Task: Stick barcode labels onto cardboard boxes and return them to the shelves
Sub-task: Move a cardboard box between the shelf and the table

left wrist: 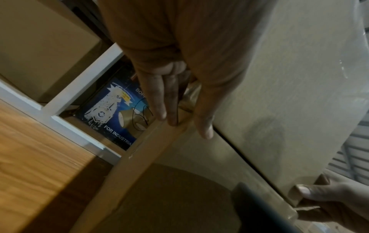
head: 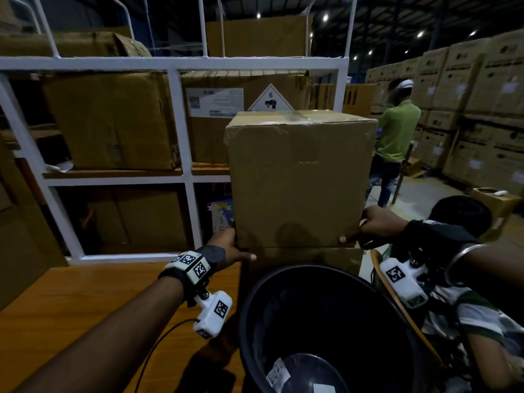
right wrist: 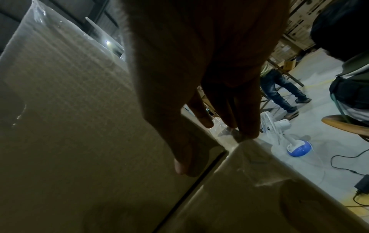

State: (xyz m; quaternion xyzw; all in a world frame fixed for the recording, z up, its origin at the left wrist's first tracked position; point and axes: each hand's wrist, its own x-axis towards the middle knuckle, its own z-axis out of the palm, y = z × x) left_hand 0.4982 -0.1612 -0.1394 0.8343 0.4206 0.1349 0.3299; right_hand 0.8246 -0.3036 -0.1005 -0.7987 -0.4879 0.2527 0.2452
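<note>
A tall brown cardboard box (head: 300, 177), taped shut on top, stands on a lower cardboard box (head: 306, 259). My left hand (head: 241, 245) grips its lower left corner, thumb on the front face and fingers on the left side. In the left wrist view the fingers (left wrist: 169, 102) lie along that side of the box (left wrist: 279, 78). My right hand (head: 357, 226) holds the lower right corner the same way. The right wrist view shows its thumb on the front of the box (right wrist: 69, 110). No barcode label shows on the near face. White printed labels (head: 278, 374) lie at the bottom of a black bin (head: 249, 307).
A white metal shelf frame (head: 181, 123) full of cartons stands right behind the box. A wooden table (head: 85, 293) lies at the left. A person in a green shirt (head: 397, 131) stands at the back right, another person (head: 459, 214) sits close on my right. A small fan (right wrist: 279, 130) is on the floor.
</note>
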